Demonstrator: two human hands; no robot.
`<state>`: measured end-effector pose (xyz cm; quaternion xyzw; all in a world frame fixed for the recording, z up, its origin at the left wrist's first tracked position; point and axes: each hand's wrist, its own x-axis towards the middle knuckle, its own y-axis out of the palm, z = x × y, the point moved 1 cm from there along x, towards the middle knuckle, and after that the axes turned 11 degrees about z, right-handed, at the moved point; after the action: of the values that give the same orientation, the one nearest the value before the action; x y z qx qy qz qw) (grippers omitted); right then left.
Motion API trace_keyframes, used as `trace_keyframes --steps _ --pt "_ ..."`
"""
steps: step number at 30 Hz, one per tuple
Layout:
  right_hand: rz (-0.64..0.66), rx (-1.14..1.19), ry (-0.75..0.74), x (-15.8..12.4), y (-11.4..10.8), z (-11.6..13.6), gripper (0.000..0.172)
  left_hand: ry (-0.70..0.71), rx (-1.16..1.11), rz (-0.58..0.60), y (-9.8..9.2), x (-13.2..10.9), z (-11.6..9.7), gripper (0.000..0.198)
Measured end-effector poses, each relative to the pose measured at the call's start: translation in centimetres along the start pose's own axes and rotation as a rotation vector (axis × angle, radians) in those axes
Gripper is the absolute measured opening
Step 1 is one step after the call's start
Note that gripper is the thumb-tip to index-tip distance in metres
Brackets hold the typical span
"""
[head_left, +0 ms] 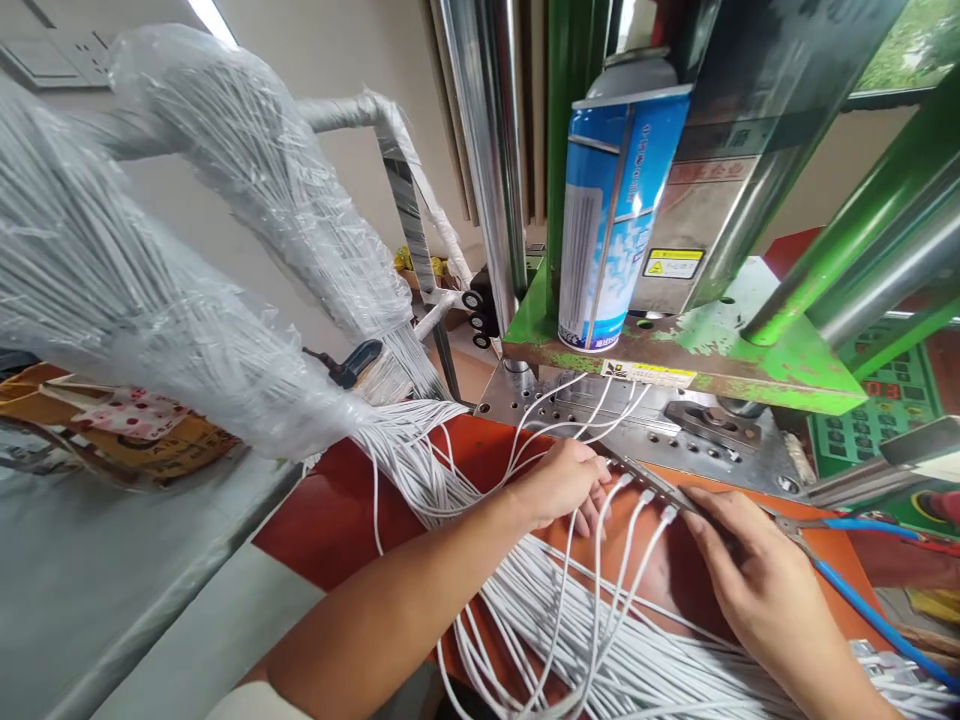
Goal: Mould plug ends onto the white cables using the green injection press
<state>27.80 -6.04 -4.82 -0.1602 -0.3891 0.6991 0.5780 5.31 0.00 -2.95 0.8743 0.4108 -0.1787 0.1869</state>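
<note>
**Strip** (651,483): thin metal bar, lying aslant on the red surface (330,520) between the two grips. Three white plug ends are seated along it.

**Left grip** (562,485): at the strip's far end, fingers curled down over the cables (540,600). Whether they pinch a cable or only rest there cannot be told.

**Right grip** (750,580): at the strip's near end, fingers stretched out flat, tips pressing the strip, closed round nothing.

**Cables:** fan out under both grips and run back to plastic-wrapped bundles (150,280), left of the left grip.

**Beyond the grips:** steel mould plate (525,395) with more cables laid in it. Above it is a green platen (720,350), with a spray can (615,220) upright on it.

**Right of the right grip:** blue hose (862,606).

**Risk, as judged:**
- The strip seems steadied by fingertip pressure alone, so a tug from the tangled cables could tilt it and unseat the plugs.
- Both grips lie just before the platen, so there is a crushing hazard if the press moves.
</note>
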Motion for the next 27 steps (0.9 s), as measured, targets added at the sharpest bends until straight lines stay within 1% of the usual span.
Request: trace_keyframes --steps 2,6,8,12,14,18,21,25,27 --pt "-0.028 -0.02 -0.005 -0.1 -0.2 -0.4 0.023 -0.017 -0.002 -0.007 -0.3 0.0 -0.1 0.029" --pt "0.034 0.018 -0.044 -0.3 -0.2 -0.2 0.022 -0.038 0.029 -0.025 -0.4 0.2 -0.2 0.029" --pt "0.041 0.019 -0.049 -0.4 -0.2 -0.1 0.021 -0.04 0.058 -0.027 -0.4 0.2 -0.2 0.028" --pt "-0.042 -0.029 -0.02 -0.5 -0.2 -0.2 0.02 -0.043 0.123 -0.007 -0.6 0.2 0.0 0.029" --pt "-0.054 -0.016 -0.013 -0.4 -0.1 -0.2 0.019 -0.034 0.151 -0.011 -0.7 0.1 0.1 0.031" --pt "0.012 0.07 -0.025 -0.5 -0.1 0.2 0.018 -0.044 0.222 -0.048 -0.8 -0.1 0.0 0.032" --pt "0.078 0.13 -0.029 -0.4 -0.3 0.5 0.021 -0.065 0.341 -0.084 -0.5 -0.2 -0.1 0.033" --pt "0.188 0.215 -0.081 -0.3 -0.7 0.7 0.022 -0.016 0.487 -0.196 -0.1 -0.1 0.0 0.036" --pt "0.208 0.231 -0.078 -0.3 -0.7 0.6 0.022 0.01 0.535 -0.241 0.2 -0.2 -0.2 0.038"
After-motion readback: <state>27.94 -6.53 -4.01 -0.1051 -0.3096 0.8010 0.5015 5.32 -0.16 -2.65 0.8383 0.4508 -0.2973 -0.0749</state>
